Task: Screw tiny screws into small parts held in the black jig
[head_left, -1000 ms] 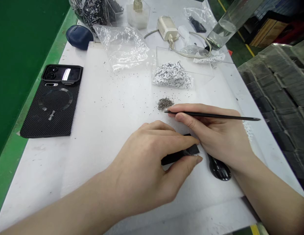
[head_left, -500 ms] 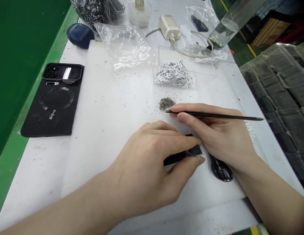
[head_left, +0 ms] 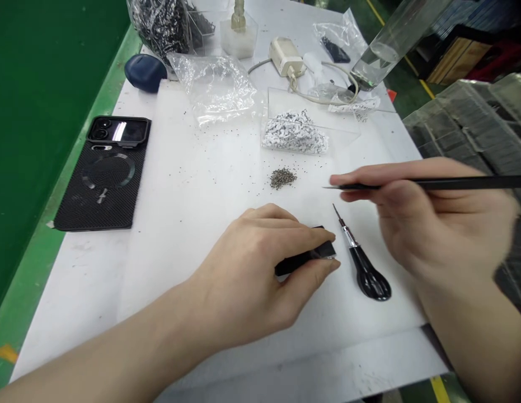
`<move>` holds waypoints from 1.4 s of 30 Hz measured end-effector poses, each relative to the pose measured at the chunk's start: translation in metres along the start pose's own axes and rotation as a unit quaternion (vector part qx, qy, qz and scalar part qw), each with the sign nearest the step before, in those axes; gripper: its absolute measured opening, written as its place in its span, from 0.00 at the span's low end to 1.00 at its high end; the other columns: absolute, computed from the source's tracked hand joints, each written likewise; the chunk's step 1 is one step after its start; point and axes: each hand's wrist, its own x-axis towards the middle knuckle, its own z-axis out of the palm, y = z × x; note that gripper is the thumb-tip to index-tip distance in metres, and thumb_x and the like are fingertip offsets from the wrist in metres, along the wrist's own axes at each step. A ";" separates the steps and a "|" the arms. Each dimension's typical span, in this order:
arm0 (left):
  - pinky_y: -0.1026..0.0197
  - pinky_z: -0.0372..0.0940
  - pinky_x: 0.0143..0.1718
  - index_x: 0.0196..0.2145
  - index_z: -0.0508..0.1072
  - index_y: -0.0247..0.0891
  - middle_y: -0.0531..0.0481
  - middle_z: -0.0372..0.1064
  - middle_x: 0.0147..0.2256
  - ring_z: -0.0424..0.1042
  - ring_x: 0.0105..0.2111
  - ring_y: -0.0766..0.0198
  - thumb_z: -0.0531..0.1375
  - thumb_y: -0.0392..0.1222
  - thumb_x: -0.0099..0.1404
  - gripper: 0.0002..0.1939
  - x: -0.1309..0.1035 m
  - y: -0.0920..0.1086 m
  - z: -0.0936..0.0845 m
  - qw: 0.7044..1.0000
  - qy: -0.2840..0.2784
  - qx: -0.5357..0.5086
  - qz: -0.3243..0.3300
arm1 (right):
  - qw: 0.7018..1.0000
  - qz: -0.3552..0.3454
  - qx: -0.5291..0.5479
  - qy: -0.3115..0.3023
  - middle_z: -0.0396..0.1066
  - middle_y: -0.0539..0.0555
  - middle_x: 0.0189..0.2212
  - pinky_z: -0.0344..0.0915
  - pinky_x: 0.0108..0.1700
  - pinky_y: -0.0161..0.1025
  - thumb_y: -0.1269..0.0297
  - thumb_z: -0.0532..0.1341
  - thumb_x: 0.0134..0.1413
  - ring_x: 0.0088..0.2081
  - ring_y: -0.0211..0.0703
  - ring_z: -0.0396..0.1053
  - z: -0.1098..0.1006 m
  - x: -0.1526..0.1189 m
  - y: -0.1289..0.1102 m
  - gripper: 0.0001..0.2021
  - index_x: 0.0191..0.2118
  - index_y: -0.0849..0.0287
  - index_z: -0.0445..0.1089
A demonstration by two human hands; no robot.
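My left hand [head_left: 260, 268] is closed around a small black block-like part [head_left: 300, 260] resting low over the white sheet; most of it is hidden under the palm and fingers. Between thumb and fingers, my right hand [head_left: 436, 218] pinches black tweezers [head_left: 465, 183], their fine tip pointing left, in the air. Below that tip lies a screwdriver [head_left: 369, 274] with a rounded black handle, its thin shaft angled toward the far left. Beyond my left hand is a small heap of tiny metal screws [head_left: 282, 178], with a few scattered grains around it.
A clear tray [head_left: 294, 134] holds white curled bits. Behind it are a plastic bag [head_left: 218, 89], a charger [head_left: 285, 56] with its cable and a tilted clear cylinder [head_left: 378, 61]. A black phone [head_left: 103, 173] lies left; stacked clear boxes [head_left: 474, 123] stand right.
My right hand has moved right with the tweezers, away from the screw heap, uncovering the screwdriver's shaft. My left hand keeps its hold on the black part. The view has shifted slightly.
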 end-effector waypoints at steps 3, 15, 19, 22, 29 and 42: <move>0.57 0.74 0.53 0.50 0.83 0.27 0.48 0.85 0.41 0.81 0.41 0.61 0.66 0.35 0.71 0.13 -0.001 0.002 0.000 1.000 0.005 0.008 -0.007 | 0.997 -0.030 0.050 -0.055 0.84 0.51 0.37 0.81 0.43 0.47 0.66 0.68 0.65 0.39 0.48 0.83 -0.019 -0.004 -0.001 0.06 0.41 0.50 0.84; 0.63 0.75 0.49 0.47 0.85 0.46 0.56 0.85 0.43 0.81 0.42 0.64 0.67 0.39 0.71 0.09 0.000 0.004 -0.002 0.999 -0.009 0.013 -0.045 | 0.951 -0.099 0.091 -0.278 0.84 0.57 0.43 0.84 0.50 0.42 0.77 0.66 0.62 0.46 0.51 0.85 -0.036 0.000 -0.005 0.16 0.51 0.54 0.81; 0.62 0.76 0.47 0.47 0.85 0.48 0.55 0.84 0.42 0.82 0.42 0.61 0.67 0.39 0.70 0.10 -0.001 0.002 -0.002 0.999 -0.009 0.006 -0.041 | 0.954 -0.096 0.067 -0.276 0.84 0.55 0.43 0.84 0.51 0.45 0.76 0.66 0.63 0.47 0.51 0.84 -0.038 -0.001 -0.006 0.16 0.51 0.51 0.81; 0.60 0.77 0.47 0.47 0.86 0.47 0.53 0.85 0.42 0.82 0.42 0.59 0.67 0.40 0.70 0.10 0.000 0.001 -0.002 0.999 -0.009 0.001 -0.046 | 0.955 -0.090 0.063 -0.276 0.84 0.55 0.41 0.84 0.50 0.46 0.75 0.66 0.63 0.46 0.51 0.85 -0.037 -0.001 -0.007 0.14 0.50 0.50 0.81; 0.61 0.77 0.46 0.47 0.85 0.46 0.53 0.84 0.42 0.81 0.43 0.60 0.67 0.39 0.70 0.10 0.001 0.002 -0.002 0.998 -0.011 0.010 -0.057 | 0.959 -0.068 0.082 -0.264 0.84 0.53 0.43 0.84 0.50 0.47 0.75 0.67 0.63 0.46 0.50 0.84 -0.036 -0.004 -0.001 0.15 0.50 0.49 0.80; 0.60 0.77 0.47 0.45 0.85 0.46 0.53 0.84 0.42 0.82 0.43 0.59 0.67 0.40 0.70 0.08 0.002 0.005 -0.003 0.998 -0.013 0.008 -0.067 | 0.961 -0.058 0.077 -0.261 0.84 0.52 0.43 0.84 0.49 0.46 0.75 0.67 0.62 0.46 0.51 0.84 -0.036 -0.004 0.000 0.16 0.50 0.47 0.81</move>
